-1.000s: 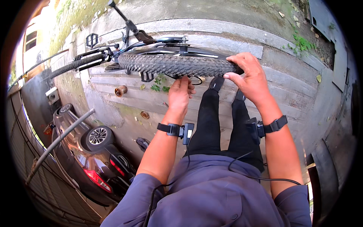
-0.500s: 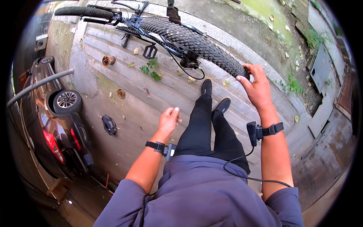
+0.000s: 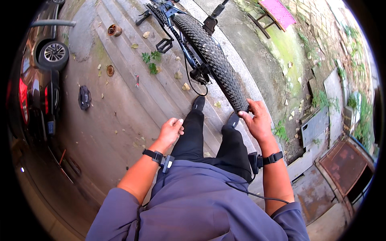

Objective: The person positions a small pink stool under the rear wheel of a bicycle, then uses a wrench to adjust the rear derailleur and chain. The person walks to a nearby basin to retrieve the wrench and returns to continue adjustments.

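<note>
A black rubber tyre (image 3: pixel 210 54) studded with small blocky knobs slants down from a dark blue metal bicycle frame (image 3: pixel 186 49). Its near end lies between the thumb and fingers of the right hand (image 3: pixel 258 120), clasped on the tread. The left hand (image 3: pixel 169 131), loosely curled, fingers together, hangs apart from the tyre, beside matte black cloth trousers (image 3: pixel 189 134).

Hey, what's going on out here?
A person is standing by a bicycle, their right hand on the near end of its knobby rear tire, thumb and fingers against the tread. Their left hand is off the bike, fingers curled in front of their body; I can't see anything in it. A small red-and-silver tool lies on the ground, and a dark car stands off to the left.
</note>
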`<state>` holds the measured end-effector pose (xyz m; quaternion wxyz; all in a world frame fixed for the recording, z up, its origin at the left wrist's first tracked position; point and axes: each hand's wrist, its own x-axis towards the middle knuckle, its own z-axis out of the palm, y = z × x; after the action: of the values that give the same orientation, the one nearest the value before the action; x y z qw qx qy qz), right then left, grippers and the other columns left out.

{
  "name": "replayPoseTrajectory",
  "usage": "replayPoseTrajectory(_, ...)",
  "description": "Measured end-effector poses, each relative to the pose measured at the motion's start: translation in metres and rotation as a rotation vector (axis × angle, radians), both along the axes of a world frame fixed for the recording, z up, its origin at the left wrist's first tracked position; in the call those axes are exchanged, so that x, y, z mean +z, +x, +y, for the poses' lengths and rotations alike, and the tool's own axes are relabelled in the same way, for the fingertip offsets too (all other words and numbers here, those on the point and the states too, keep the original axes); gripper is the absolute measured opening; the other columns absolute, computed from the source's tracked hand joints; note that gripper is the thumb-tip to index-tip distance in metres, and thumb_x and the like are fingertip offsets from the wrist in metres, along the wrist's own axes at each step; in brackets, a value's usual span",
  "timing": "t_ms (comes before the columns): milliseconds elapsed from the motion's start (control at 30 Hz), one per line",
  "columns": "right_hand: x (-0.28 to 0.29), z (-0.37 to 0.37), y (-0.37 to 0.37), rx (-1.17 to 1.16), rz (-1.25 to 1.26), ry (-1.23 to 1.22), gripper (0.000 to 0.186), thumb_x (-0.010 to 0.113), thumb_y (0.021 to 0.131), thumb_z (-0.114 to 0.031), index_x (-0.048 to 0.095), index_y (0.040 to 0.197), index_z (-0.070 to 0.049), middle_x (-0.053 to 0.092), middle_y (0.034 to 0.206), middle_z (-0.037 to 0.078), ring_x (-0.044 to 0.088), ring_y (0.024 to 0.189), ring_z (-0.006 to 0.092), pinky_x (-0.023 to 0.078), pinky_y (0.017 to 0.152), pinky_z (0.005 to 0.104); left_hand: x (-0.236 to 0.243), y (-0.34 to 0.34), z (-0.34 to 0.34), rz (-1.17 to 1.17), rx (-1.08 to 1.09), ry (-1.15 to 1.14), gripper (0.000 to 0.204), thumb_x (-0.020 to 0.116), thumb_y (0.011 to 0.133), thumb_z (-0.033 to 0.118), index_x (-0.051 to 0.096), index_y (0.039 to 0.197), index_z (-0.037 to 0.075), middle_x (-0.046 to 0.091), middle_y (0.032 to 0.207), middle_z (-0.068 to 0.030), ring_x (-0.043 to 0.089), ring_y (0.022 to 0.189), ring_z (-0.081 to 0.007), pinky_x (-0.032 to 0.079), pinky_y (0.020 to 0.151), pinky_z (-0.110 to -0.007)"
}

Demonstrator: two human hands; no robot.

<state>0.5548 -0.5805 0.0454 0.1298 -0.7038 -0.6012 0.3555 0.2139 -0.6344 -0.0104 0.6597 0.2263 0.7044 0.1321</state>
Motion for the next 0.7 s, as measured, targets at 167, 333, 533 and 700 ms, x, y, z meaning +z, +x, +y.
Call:
replayPoseTrajectory(167,-0.002,0.025,0.014,0.216,0.053,-0.07,0.053,0.078,0.076,-0.034,0.063,0.12,-0.008,0.061,0.096,0.01,0.064,0.087,0.0272,0.052,0.077,0.0376,0.005,0.044,-0.029,0.073,0.172,-0.007,0.027,0.057,0.099,0.032,0.059,0.093,0.006,0.061,0.078,-0.0028,0.059,0.065,-0.0098,0.045,0.055,-0.024)
replayPoseTrajectory(333,-0.008,0.044,0.029,0.416,0.183,0.023,0.051,0.078,0.079,-0.036,0.063,0.115,-0.003,0.062,0.09,0.012,0.064,0.076,0.0262,0.052,0.068,0.0374,0.005,0.122,-0.082,0.094,0.459,0.013,0.031,0.059,0.097,0.035,0.061,0.098,0.004,0.062,0.079,-0.0024,0.059,0.064,-0.0097,0.046,0.056,-0.025)
replayPoseTrajectory(533,-0.02,0.049,0.039,0.489,0.257,0.074,0.049,0.077,0.081,-0.034,0.064,0.112,0.001,0.063,0.085,0.014,0.063,0.073,0.0282,0.051,0.067,0.0378,0.032,0.227,-0.13,0.022,0.46,-0.038,0.029,0.061,0.096,0.034,0.061,0.097,0.005,0.063,0.079,-0.0024,0.06,0.065,-0.009,0.046,0.055,-0.024)
replayPoseTrajectory(700,-0.023,0.051,0.043,0.501,0.296,0.077,0.05,0.075,0.084,-0.035,0.063,0.114,0.004,0.065,0.088,0.017,0.064,0.076,0.0292,0.051,0.069,0.0366,0.032,0.256,-0.152,0.021,0.555,-0.016,0.028,0.061,0.096,0.031,0.061,0.095,0.003,0.063,0.079,-0.0022,0.061,0.066,-0.0083,0.047,0.055,-0.024)
